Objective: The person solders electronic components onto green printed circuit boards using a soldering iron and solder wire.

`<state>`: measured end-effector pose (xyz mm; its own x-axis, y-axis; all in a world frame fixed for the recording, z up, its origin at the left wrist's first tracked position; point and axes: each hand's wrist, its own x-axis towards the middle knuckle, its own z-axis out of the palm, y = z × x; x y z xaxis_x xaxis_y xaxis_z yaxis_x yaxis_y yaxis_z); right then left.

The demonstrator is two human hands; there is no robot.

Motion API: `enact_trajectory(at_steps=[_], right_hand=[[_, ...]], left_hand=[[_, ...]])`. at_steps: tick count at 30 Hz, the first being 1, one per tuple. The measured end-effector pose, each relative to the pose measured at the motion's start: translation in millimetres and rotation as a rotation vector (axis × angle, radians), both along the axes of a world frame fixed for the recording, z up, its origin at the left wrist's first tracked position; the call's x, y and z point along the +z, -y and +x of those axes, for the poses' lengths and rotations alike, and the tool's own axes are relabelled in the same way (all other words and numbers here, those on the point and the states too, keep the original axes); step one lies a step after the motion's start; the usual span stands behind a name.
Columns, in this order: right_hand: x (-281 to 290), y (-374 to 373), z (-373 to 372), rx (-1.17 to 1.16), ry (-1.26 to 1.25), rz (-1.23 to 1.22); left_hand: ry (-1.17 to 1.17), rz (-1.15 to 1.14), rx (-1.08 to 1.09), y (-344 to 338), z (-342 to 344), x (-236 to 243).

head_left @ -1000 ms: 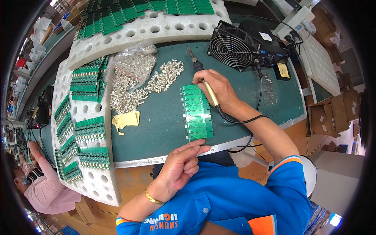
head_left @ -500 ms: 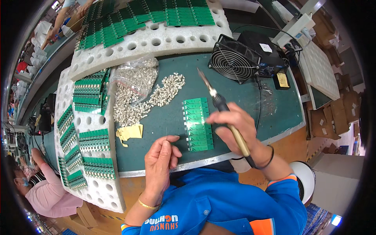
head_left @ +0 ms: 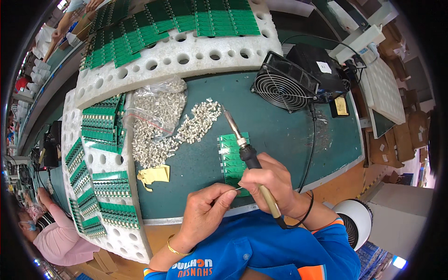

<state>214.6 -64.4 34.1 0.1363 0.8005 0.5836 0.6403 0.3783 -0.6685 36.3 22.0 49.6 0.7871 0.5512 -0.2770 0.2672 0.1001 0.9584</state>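
My right hand (head_left: 273, 184) is closed around a soldering iron (head_left: 250, 157), whose metal tip points up and away, over the far end of a green circuit board panel (head_left: 229, 156). The panel lies on the green mat, with small white connectors along its left edge. My left hand (head_left: 205, 212) pinches a thin solder wire (head_left: 240, 188), and its fingertips are close to those of my right hand, at the panel's near end. Both hands partly cover that end. Left of the panel lies a heap of small white connectors (head_left: 198, 123).
A plastic bag (head_left: 161, 105) of connectors and a yellow scrap (head_left: 156, 174) lie to the left. White foam trays (head_left: 198, 58) hold several green boards. A black fan (head_left: 282, 88) and a black box (head_left: 310, 67) stand far right; the iron's cable (head_left: 311, 149) runs down nearby.
My left hand has moved right with the solder wire, meeting my right hand's fingers. The right hand has come slightly nearer and left with the iron, whose tip is now left and lower.
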Motion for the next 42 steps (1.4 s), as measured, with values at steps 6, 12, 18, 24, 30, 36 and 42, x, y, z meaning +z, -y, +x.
enact_trajectory(at_steps=[6,12,18,24,30,36,42], right_hand=[[8,-3,10,-0.112,-0.151,0.102],[10,19,19,-0.084,-0.148,0.017],[-2,24,13,-0.153,-0.155,-0.044],[-8,10,14,-0.178,-0.082,-0.050],[-15,6,18,-0.243,-0.109,-0.047],[-16,0,16,-0.264,-0.150,-0.104],[-15,-1,16,-0.260,-0.154,-0.116]], left_hand=[[0.082,0.184,0.179,-16,-12,-6],[-0.053,0.453,0.576,-38,-3,-28],[-0.046,0.597,0.502,-39,7,-41],[0.014,0.442,0.551,-43,7,-51],[0.006,0.336,0.547,-43,6,-53],[-0.010,0.319,0.559,-45,4,-52],[0.012,0.337,0.539,-46,4,-53]])
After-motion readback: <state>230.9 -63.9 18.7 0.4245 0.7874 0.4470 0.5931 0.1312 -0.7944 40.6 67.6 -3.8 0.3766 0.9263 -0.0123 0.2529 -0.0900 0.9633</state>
